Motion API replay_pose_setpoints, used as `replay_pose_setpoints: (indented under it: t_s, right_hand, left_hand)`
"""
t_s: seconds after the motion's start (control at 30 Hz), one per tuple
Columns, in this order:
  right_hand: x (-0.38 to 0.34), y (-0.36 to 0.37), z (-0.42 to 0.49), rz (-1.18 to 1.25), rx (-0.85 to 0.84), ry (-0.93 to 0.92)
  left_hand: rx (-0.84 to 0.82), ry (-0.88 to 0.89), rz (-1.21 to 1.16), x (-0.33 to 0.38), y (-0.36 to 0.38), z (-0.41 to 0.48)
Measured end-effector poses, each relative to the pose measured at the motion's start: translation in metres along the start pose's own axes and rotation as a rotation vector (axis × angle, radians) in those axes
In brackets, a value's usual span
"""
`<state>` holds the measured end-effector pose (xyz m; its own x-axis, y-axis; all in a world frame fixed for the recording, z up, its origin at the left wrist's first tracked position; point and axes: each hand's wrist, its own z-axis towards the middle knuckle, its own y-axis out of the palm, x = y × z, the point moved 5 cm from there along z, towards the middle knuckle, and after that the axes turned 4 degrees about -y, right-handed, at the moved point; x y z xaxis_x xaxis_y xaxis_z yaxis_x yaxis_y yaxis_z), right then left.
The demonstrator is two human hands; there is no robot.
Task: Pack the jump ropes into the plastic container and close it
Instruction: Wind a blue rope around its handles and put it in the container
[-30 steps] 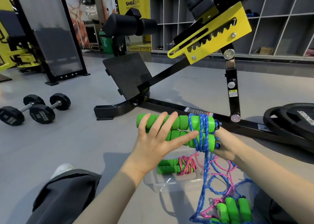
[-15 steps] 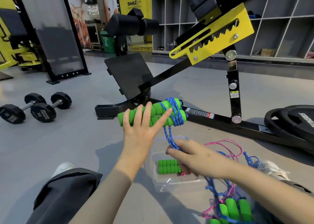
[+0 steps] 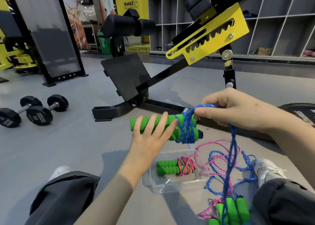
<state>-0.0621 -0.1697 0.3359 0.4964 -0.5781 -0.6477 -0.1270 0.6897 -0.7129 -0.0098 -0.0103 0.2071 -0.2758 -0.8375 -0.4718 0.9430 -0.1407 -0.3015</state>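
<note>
My left hand holds a pair of green foam handles side by side in the air, fingers spread across them. Blue rope is wound around the handles' right end. My right hand pinches the blue rope just above the handles, and the rope's free length hangs down from it. Below, a clear plastic container sits open on the floor. Inside it lies one bundled jump rope with green handles wrapped in pink cord.
More green handles and a tangle of pink and blue rope lie on the floor at lower right, between my legs. A black and yellow gym bench stands behind. Dumbbells rest at left, a weight plate at right.
My right hand has risen from low beside the container to above the handles, carrying the blue rope up over them. My left hand and the handles have shifted slightly right.
</note>
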Motion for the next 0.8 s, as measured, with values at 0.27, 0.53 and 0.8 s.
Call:
replay_pose_setpoints:
  t_s: [0.27, 0.53, 0.8]
  right_hand:
    - [0.043, -0.003, 0.006, 0.189, 0.174, 0.064]
    - [0.088, 0.026, 0.005, 0.644, 0.221, 0.202]
    - [0.115, 0.074, -0.001, 0.95, 0.335, 0.322]
  left_hand:
    - [0.17, 0.143, -0.134, 0.013, -0.019, 0.006]
    - [0.234, 0.085, -0.125, 0.013, -0.023, 0.012]
    - [0.148, -0.038, -0.074, -0.001, -0.02, 0.017]
